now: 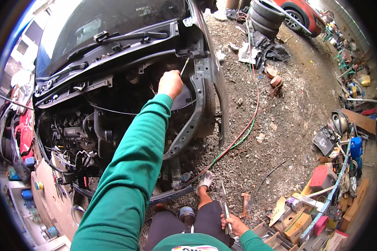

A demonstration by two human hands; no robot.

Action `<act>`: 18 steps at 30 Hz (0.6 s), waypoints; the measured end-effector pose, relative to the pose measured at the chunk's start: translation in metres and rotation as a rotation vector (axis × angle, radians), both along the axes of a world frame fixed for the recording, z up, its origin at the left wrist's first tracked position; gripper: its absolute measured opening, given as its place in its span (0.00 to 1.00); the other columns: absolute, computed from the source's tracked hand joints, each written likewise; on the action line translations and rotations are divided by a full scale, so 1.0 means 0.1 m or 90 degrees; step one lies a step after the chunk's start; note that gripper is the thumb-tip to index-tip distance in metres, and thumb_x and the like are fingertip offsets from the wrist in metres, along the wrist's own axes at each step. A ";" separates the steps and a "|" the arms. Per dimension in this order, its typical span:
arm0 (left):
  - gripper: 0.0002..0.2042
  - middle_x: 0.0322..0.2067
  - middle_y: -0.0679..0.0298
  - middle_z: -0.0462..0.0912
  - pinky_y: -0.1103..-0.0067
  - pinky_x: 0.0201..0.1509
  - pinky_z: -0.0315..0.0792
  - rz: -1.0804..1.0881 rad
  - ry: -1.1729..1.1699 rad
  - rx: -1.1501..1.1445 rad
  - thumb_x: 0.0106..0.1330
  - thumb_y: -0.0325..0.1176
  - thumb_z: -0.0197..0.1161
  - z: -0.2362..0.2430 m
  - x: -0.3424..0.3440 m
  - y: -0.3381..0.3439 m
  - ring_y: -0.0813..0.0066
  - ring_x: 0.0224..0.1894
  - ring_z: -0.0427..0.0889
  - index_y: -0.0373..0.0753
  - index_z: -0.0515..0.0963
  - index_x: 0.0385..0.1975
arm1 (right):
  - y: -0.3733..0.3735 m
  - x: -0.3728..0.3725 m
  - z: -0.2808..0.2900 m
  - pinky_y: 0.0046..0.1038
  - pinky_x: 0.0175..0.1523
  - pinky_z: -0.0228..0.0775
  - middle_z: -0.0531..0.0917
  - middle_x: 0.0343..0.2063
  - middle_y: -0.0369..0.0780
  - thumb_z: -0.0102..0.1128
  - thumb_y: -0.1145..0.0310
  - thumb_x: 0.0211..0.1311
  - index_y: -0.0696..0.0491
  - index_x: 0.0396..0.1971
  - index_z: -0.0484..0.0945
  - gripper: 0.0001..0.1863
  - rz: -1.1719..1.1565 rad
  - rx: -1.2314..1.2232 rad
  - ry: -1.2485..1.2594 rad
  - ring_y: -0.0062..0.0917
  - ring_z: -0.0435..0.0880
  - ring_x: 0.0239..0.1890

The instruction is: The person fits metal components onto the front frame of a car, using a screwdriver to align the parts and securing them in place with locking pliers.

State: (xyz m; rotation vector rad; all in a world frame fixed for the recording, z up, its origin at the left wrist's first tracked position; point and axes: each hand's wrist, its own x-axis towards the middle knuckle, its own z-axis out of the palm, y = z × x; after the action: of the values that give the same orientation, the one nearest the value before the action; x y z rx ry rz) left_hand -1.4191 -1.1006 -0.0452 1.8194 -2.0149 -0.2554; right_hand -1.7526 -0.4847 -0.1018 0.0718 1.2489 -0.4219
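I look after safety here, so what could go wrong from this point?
The left hand grips a thin tool at the open engine bay; if it slipped, it might drop inside.
The red hose and green hose run close to a foot and could trip it.
The right hand holds a long metal tool beside the thigh, which it might jab.

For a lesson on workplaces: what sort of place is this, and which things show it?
Probably an outdoor car-repair yard: a car stands with its front end stripped and engine bay exposed, and a stack of tires stands nearby on gravelly ground.
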 end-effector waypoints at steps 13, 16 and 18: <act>0.23 0.47 0.46 0.90 0.60 0.64 0.81 0.000 0.132 -0.020 0.64 0.42 0.73 -0.34 0.11 0.17 0.45 0.54 0.88 0.35 0.86 0.54 | 0.24 0.06 -0.23 0.30 0.43 0.77 0.80 0.34 0.36 0.62 0.69 0.69 0.55 0.58 0.75 0.19 0.042 0.016 0.029 0.24 0.80 0.35; 0.40 0.56 0.40 0.87 0.63 0.66 0.80 -0.005 0.112 -0.094 0.60 0.52 0.80 -0.17 0.27 0.32 0.45 0.59 0.87 0.29 0.78 0.66 | 0.14 0.15 -0.28 0.28 0.45 0.76 0.81 0.35 0.36 0.61 0.69 0.68 0.56 0.60 0.75 0.21 0.129 0.021 0.059 0.23 0.80 0.37; 0.40 0.55 0.42 0.88 0.63 0.64 0.81 -0.004 0.177 -0.130 0.60 0.52 0.81 -0.08 0.38 0.55 0.47 0.59 0.88 0.30 0.78 0.66 | 0.15 0.19 -0.27 0.28 0.45 0.75 0.80 0.36 0.36 0.63 0.69 0.65 0.57 0.61 0.74 0.24 0.160 0.059 0.111 0.22 0.80 0.39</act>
State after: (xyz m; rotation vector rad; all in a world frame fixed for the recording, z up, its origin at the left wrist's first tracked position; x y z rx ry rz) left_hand -1.3810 -1.0459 -0.0531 1.5596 -1.7849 -0.2768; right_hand -1.7339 -0.4693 -0.1285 -0.0432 1.4291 -0.1547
